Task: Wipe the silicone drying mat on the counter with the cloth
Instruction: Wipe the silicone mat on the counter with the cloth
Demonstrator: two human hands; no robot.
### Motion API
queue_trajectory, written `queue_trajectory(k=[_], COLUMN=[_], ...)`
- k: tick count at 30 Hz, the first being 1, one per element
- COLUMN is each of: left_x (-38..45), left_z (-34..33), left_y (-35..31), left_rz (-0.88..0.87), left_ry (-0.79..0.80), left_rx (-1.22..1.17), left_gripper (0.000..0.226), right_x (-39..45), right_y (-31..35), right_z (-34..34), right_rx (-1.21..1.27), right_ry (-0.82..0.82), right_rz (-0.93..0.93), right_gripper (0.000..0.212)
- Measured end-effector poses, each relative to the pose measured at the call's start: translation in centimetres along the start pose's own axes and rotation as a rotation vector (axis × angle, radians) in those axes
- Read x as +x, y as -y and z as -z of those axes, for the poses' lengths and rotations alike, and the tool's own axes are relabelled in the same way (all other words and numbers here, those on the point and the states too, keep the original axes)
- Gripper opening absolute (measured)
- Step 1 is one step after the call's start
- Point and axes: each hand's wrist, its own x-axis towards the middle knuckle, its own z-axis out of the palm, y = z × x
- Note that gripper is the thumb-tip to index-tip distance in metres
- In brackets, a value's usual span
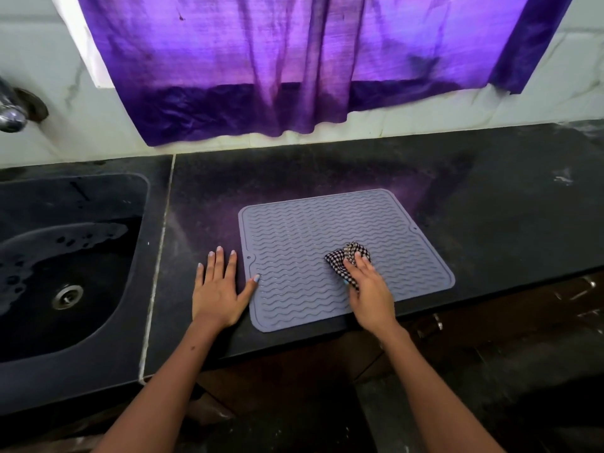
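Observation:
A grey silicone drying mat (310, 243) with wavy ridges lies flat on the black counter (490, 223), near its front edge. My right hand (369, 294) presses a crumpled black-and-white checked cloth (341, 258) onto the mat's right-hand part. My left hand (217, 289) rests flat on the counter just left of the mat, fingers spread, with the thumb tip touching the mat's left edge.
A dark sink (65, 273) with a metal drain (67, 296) sits to the left, and a chrome tap (13, 109) is on the wall above it. A purple curtain (294, 67) hangs over the white tiled wall behind the counter.

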Motion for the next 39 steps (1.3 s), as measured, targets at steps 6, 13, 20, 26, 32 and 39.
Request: queue_trajectory(k=[6,13,20,26,32,39], left_x=[-0.1,-0.2,-0.1,-0.2,-0.2,0.0], left_z=[0.1,0.1,-0.3,-0.2,0.0,-0.3], left_y=[0.0,0.1,0.2,0.0,0.1,0.1], left_rz=[0.004,-0.008,-0.003,-0.001,0.001,0.014], left_ry=[-0.011,-0.005,-0.016,-0.038,-0.031,-0.037], left_rx=[-0.024,-0.05,-0.034,-0.063,-0.055,-0.042], left_gripper=[0.094,0.083,0.084,0.078,0.063,0.07], right_x=[2.8,-0.3,-2.2,1.5,2.3,-2.0], right_y=[-0.3,5.8,5.3,5.3,8.7,10.2], right_z=[3.5,2.1,-2.8,1.3,1.2,-5.4], right_rx=[1.009,0.518,-0.118,0.625,0.945,-0.141], right_ry=[0.007,-0.059,-0.015,0.249,0.026,0.014], right_rz=[-0.442,-0.228,0.153,-0.175,-0.4,0.274], right_gripper=[0.035,0.045,0.061,0.04,0.038,0.061])
